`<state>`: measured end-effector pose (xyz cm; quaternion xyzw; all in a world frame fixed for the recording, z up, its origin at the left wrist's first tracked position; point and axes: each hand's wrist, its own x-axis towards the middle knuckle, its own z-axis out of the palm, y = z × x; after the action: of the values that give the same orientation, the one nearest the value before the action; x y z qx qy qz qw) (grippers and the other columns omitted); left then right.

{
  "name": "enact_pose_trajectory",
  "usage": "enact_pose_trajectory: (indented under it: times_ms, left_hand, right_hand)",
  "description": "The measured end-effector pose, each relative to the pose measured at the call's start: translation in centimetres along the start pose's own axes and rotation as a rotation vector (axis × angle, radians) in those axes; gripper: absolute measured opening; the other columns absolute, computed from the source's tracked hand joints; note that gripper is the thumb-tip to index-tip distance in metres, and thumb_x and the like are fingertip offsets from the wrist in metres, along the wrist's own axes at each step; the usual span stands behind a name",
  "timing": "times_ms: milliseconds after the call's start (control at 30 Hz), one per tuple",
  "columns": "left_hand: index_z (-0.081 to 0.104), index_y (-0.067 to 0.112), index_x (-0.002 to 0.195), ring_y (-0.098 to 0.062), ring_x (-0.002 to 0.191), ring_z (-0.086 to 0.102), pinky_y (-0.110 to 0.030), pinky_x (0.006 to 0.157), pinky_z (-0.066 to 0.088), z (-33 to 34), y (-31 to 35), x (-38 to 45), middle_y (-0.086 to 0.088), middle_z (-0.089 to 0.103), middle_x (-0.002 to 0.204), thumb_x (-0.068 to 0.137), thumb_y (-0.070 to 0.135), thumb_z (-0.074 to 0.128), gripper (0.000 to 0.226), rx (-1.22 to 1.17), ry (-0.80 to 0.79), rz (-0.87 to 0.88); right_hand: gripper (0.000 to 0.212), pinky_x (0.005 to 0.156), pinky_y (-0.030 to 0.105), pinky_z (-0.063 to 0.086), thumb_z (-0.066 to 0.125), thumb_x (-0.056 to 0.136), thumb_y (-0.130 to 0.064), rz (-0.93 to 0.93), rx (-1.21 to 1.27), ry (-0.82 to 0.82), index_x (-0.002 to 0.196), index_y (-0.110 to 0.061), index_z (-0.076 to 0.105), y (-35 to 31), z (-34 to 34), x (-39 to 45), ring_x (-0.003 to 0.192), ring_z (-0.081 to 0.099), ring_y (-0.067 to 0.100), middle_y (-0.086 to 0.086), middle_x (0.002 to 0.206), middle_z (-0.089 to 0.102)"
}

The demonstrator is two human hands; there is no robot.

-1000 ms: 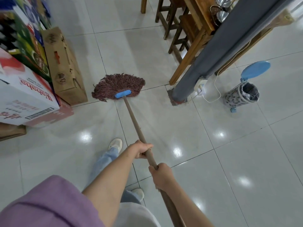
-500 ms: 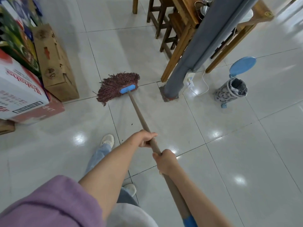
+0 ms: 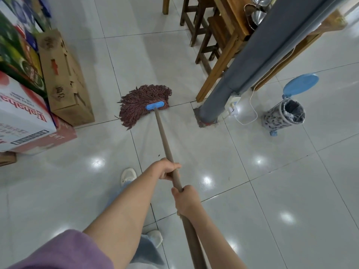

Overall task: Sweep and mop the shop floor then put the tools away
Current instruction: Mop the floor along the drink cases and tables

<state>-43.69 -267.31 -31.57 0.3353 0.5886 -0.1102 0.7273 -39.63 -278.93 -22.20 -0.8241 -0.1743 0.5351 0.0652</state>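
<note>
Around you: shop clutter.
Cardboard box (image 3: 64, 78) left; grey pillar (image 3: 252, 61), open-lidded bin (image 3: 285, 116) right; wooden stools (image 3: 204, 30) ahead.

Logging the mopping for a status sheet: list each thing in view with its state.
mop: head flat on the floor
left hand: grips the mop handle
right hand: grips the handle lower down
bin: lid up, liner inside
brown carton: standing, closed

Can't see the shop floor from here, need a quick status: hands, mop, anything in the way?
Left hand and right hand both grip mop handle. Mop head on tiles. Cardboard box left, grey pillar right.
</note>
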Motion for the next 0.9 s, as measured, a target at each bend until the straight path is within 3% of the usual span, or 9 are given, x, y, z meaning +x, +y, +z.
enact_pose_trajectory:
  times_ms: [100,233,267,333,400,467,633,800,900]
  left_hand:
    - [0.049,0.005,0.083,-0.018,0.064,0.061,-0.027,0.050,0.053,-3.0,2.8,1.0,-0.010,0.060,0.073,0.094,0.016,0.057,0.017,0.001,0.016,-0.002]
    - [0.054,0.000,0.093,-0.018,0.062,0.063,-0.024,0.044,0.052,-7.0,6.6,2.3,-0.011,0.062,0.074,0.092,0.016,0.058,0.016,0.046,0.021,-0.003]
    - [0.054,0.000,0.098,-0.018,0.063,0.063,-0.024,0.044,0.052,-7.9,7.5,2.7,-0.012,0.063,0.075,0.092,0.015,0.058,0.017,0.041,0.019,-0.001]
    - [0.052,0.000,0.101,-0.019,0.065,0.064,-0.029,0.052,0.055,-9.6,9.5,3.2,-0.012,0.062,0.077,0.092,0.014,0.058,0.018,0.018,0.019,0.002]
    - [0.050,0.001,0.098,-0.020,0.066,0.064,-0.034,0.066,0.058,-11.1,11.6,3.9,-0.012,0.061,0.076,0.092,0.013,0.059,0.016,0.004,0.022,0.005]
    - [0.050,0.001,0.097,-0.022,0.065,0.063,-0.038,0.074,0.058,-12.2,13.5,4.6,-0.013,0.061,0.075,0.091,0.013,0.059,0.017,-0.005,0.025,0.013]
    - [0.048,0.004,0.096,-0.019,0.063,0.062,-0.032,0.066,0.057,-13.7,17.7,5.7,-0.010,0.060,0.077,0.091,0.013,0.060,0.016,-0.049,0.024,0.003]
    - [0.046,0.004,0.094,-0.018,0.063,0.062,-0.033,0.071,0.057,-14.2,21.7,7.3,-0.009,0.059,0.077,0.091,0.013,0.059,0.015,-0.089,0.030,0.002]
    - [0.048,0.005,0.093,-0.018,0.065,0.062,-0.033,0.076,0.056,-14.8,24.6,8.3,-0.009,0.060,0.077,0.092,0.014,0.059,0.015,-0.099,0.051,0.006]
  right_hand:
    - [0.027,0.041,0.025,0.046,0.048,0.095,-0.033,-0.005,0.033,-0.019,0.093,-0.006,0.046,-3.7,0.3,1.5,0.047,0.055,0.019,0.004,0.075,0.052]
    - [0.028,0.073,0.043,0.058,0.051,0.091,-0.035,-0.030,0.063,-0.031,0.079,-0.012,0.043,-9.1,0.9,3.5,0.080,0.066,0.035,0.007,0.081,0.054]
    - [0.028,0.074,0.044,0.058,0.051,0.091,-0.034,-0.029,0.074,-0.035,0.075,-0.013,0.041,-10.4,0.9,4.0,0.078,0.065,0.034,0.005,0.077,0.053]
    - [0.027,0.056,0.033,0.056,0.051,0.093,-0.027,-0.022,0.117,-0.050,0.072,-0.012,0.041,-12.9,0.4,4.9,0.061,0.057,0.027,0.003,0.067,0.048]
    - [0.026,0.035,0.020,0.042,0.050,0.094,-0.022,-0.008,0.137,-0.052,0.073,-0.008,0.042,-15.3,-0.4,5.6,0.048,0.049,0.020,0.003,0.062,0.045]
    - [0.023,0.031,0.016,0.035,0.049,0.094,-0.021,-0.009,0.139,-0.049,0.079,-0.006,0.043,-17.4,-1.1,6.6,0.045,0.047,0.019,0.005,0.063,0.046]
    - [0.022,0.034,0.018,0.038,0.050,0.094,-0.025,-0.008,0.097,-0.047,0.086,-0.005,0.044,-21.2,-3.0,8.8,0.047,0.050,0.020,0.005,0.067,0.046]
    - [0.028,0.070,0.037,0.053,0.053,0.089,-0.033,-0.026,-0.051,-0.015,0.072,-0.013,0.042,-24.1,-5.4,11.4,0.068,0.055,0.028,0.003,0.069,0.049]
    - [0.029,0.078,0.040,0.056,0.053,0.088,-0.036,-0.061,-0.121,-0.013,0.078,-0.009,0.047,-26.5,-7.2,13.3,0.072,0.058,0.028,0.004,0.071,0.052]
